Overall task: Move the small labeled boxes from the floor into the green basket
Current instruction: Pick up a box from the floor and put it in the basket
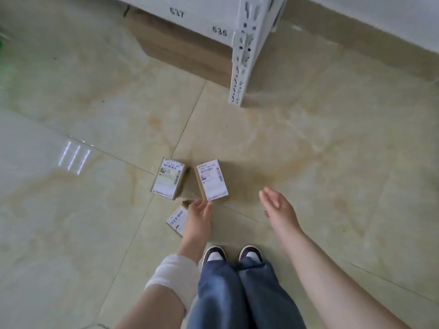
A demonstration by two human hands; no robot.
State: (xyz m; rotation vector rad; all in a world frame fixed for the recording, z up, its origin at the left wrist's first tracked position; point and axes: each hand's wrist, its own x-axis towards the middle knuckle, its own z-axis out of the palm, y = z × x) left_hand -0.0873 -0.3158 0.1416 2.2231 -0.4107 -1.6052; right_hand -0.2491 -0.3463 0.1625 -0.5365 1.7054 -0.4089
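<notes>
Three small cardboard boxes with white labels lie close together on the tiled floor. The left box (169, 178) and the right box (213, 180) lie side by side. A third box (177, 219) lies nearer to me, partly hidden behind my left hand (199, 216). My left hand reaches down with fingers apart, its fingertips at the near edge of the right box, and holds nothing. My right hand (278, 206) hangs open to the right of the boxes, apart from them. A blurred green patch (6, 48) shows at the far left edge; I cannot tell whether it is the basket.
A white metal shelf post (244, 55) stands ahead with numbered white shelving and a large brown carton (180, 48) under it. A white wall runs along the upper right. My legs in jeans and my shoes (234, 255) are just behind the boxes.
</notes>
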